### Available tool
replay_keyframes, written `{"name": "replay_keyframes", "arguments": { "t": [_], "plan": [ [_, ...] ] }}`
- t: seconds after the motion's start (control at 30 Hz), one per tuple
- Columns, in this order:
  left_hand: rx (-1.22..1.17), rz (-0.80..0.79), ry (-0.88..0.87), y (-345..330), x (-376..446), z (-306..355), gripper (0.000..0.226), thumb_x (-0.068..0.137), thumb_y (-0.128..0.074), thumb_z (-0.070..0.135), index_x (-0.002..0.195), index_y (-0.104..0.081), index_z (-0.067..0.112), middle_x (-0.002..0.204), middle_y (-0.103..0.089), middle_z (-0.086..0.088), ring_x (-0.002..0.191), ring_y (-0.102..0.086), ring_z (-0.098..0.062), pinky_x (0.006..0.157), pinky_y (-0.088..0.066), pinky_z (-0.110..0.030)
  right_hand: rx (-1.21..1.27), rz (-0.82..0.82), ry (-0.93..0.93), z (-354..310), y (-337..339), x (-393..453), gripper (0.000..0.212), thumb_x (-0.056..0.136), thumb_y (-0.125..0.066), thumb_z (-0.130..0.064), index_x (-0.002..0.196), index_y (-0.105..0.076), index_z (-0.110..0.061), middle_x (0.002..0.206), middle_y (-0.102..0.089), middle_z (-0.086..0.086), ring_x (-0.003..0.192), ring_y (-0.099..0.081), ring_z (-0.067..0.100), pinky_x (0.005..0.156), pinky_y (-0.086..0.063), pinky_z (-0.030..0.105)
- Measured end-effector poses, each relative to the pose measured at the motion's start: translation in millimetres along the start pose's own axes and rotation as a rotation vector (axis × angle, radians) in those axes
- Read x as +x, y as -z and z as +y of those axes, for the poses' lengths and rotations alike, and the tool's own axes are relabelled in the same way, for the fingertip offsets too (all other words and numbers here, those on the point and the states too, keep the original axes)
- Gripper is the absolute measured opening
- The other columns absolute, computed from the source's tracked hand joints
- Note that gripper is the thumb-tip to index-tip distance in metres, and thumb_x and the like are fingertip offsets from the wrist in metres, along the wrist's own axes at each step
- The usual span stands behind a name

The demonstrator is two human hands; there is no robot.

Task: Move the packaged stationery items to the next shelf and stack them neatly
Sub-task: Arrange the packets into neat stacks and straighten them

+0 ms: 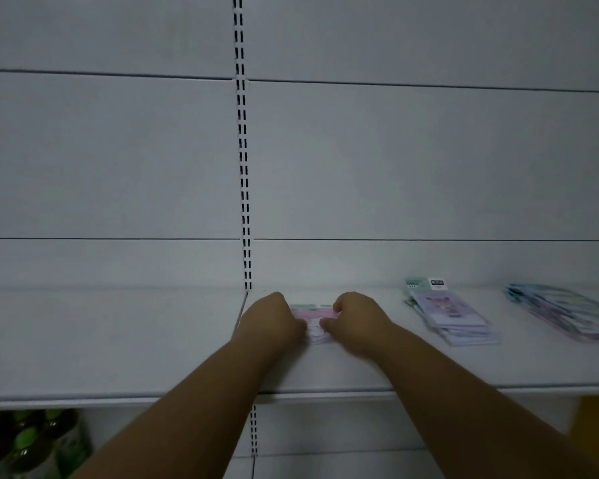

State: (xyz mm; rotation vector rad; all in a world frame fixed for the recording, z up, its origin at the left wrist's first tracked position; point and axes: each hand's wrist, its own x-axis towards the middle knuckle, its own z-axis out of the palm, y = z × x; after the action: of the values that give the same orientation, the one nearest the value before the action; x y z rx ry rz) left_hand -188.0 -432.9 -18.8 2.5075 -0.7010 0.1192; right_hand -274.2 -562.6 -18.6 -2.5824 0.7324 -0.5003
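Both forearms reach up from the bottom of the view, across the front lip of a white shelf (429, 375), and meet over a small stack of pink packets (313, 323) lying flat just right of the seam where two shelf boards join. The left hand (272, 321) presses against the stack's left edge, the right hand (355, 319) against its right edge, fingers curled inward so that the packets are pinched between them. Neither hand is spread wide; they look closed on the stack from both sides, probably to square the edges or to lift the lot at once, though blur hides the fingertips and I cannot tell whether the stack has left the board.

Further right on the same board lies a second pile of packets (453, 316), fanned and slightly askew, with a header card standing up at the back. Well beyond it, near the frame's edge, a third pile (564, 311) slopes loosely. The board to the left of the seam, the left shelf bay (101, 340), is bare, so it seems the likely destination, and the stack in hand sits right beside it. A slotted upright (243, 167) runs up the back panel above the seam. Below the left bay, green-capped bottles (25, 440) show dimly.
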Motion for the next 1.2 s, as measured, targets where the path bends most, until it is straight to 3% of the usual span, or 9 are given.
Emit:
{"name": "replay_keyframes", "arguments": {
  "t": [0.2, 0.3, 0.43, 0.53, 0.63, 0.77, 0.93, 1.03, 1.2],
  "plan": [
    [-0.013, 0.068, -0.089, 4.3, -18.7, -14.7, 0.041, 0.082, -0.064, 0.051, 0.106, -0.058, 0.019, 0.099, -0.066, 0.000, 0.084, -0.056, -0.016, 0.069, -0.040, -0.027, 0.004, 0.144, 0.047, 11.0, 6.2, -21.7, 0.029, 0.084, -0.062, -0.044, 0.089, -0.060, -0.016, 0.088, -0.061, 0.002, 0.083, -0.056, 0.020, 0.065, -0.035, 0.027],
    [0.041, 0.057, -0.179, 3.8, -29.3, -25.4, 0.036, 0.081, -0.065, 0.047, 0.108, -0.058, 0.023, 0.099, -0.065, 0.004, 0.089, -0.058, -0.015, 0.071, -0.042, -0.027, -0.014, 0.108, 0.100, 19.3, 6.2, -35.5, 0.027, 0.080, -0.064, -0.047, 0.082, -0.059, -0.021, 0.074, -0.055, -0.006, 0.069, -0.050, 0.011, 0.056, -0.035, 0.025],
    [-0.029, 0.048, -0.231, 7.5, -32.6, -24.5, 0.018, 0.083, -0.064, 0.027, 0.101, -0.064, 0.024, 0.098, -0.069, 0.003, 0.092, -0.060, -0.016, 0.075, -0.045, -0.025, 0.048, 0.110, 0.116, 13.6, 4.2, -39.7, 0.023, 0.080, -0.069, -0.035, 0.094, -0.067, -0.017, 0.080, -0.061, -0.002, 0.074, -0.055, 0.014, 0.067, -0.042, 0.026],
    [-0.060, 0.055, -0.248, 10.1, -34.8, -23.9, 0.009, 0.082, -0.065, 0.024, 0.091, -0.066, 0.025, 0.088, -0.066, 0.006, 0.086, -0.060, -0.014, 0.072, -0.042, -0.023, 0.044, 0.121, 0.124, 14.1, 3.8, -42.3, 0.021, 0.080, -0.069, -0.031, 0.095, -0.069, -0.016, 0.081, -0.063, -0.002, 0.077, -0.057, 0.014, 0.071, -0.045, 0.027],
    [-0.033, 0.077, -0.288, 10.4, -40.3, -27.1, 0.006, 0.082, -0.066, 0.026, 0.087, -0.067, 0.028, 0.079, -0.059, 0.012, 0.079, -0.056, -0.010, 0.069, -0.039, -0.021, 0.068, 0.118, 0.150, 20.1, 5.3, -47.4, 0.019, 0.078, -0.071, -0.031, 0.093, -0.069, -0.019, 0.077, -0.061, -0.009, 0.071, -0.055, 0.004, 0.068, -0.043, 0.022],
    [0.034, 0.125, -0.349, 9.2, -46.1, -32.7, 0.003, 0.082, -0.065, 0.028, 0.083, -0.067, 0.027, 0.084, -0.067, 0.009, 0.078, -0.057, -0.012, 0.067, -0.040, -0.024, 0.044, 0.118, 0.201, 22.9, 7.4, -53.8, 0.014, 0.078, -0.070, -0.029, 0.091, -0.070, -0.022, 0.073, -0.058, -0.014, 0.067, -0.053, 0.000, 0.062, -0.037, 0.011],
    [0.055, 0.190, -0.350, 6.1, -50.5, -34.0, 0.006, 0.083, -0.064, 0.032, 0.087, -0.067, 0.028, 0.087, -0.068, 0.007, 0.081, -0.060, -0.016, 0.070, -0.047, -0.026, 0.052, 0.129, 0.200, 20.9, 8.9, -55.1, 0.012, 0.078, -0.071, -0.027, 0.089, -0.071, -0.022, 0.074, -0.061, -0.011, 0.071, -0.055, 0.004, 0.065, -0.040, 0.016],
    [0.064, 0.190, -0.355, 5.6, -50.3, -36.0, 0.005, 0.084, -0.063, 0.031, 0.085, -0.066, 0.027, 0.086, -0.068, 0.006, 0.080, -0.059, -0.016, 0.068, -0.044, -0.026, -0.004, 0.137, 0.230, 21.5, 7.2, -57.1, 0.010, 0.081, -0.068, -0.029, 0.087, -0.073, -0.021, 0.076, -0.065, -0.008, 0.072, -0.055, 0.007, 0.061, -0.035, 0.013],
    [0.071, 0.176, -0.382, 7.0, -50.3, -36.7, 0.006, 0.085, -0.062, 0.027, 0.081, -0.066, 0.026, 0.084, -0.068, 0.005, 0.077, -0.056, -0.016, 0.066, -0.038, -0.025, -0.089, 0.139, 0.264, 21.0, 7.0, -57.9, 0.015, 0.084, -0.065, -0.026, 0.084, -0.076, -0.016, 0.084, -0.071, -0.004, 0.074, -0.056, 0.010, 0.067, -0.039, 0.024]
  ]
}}
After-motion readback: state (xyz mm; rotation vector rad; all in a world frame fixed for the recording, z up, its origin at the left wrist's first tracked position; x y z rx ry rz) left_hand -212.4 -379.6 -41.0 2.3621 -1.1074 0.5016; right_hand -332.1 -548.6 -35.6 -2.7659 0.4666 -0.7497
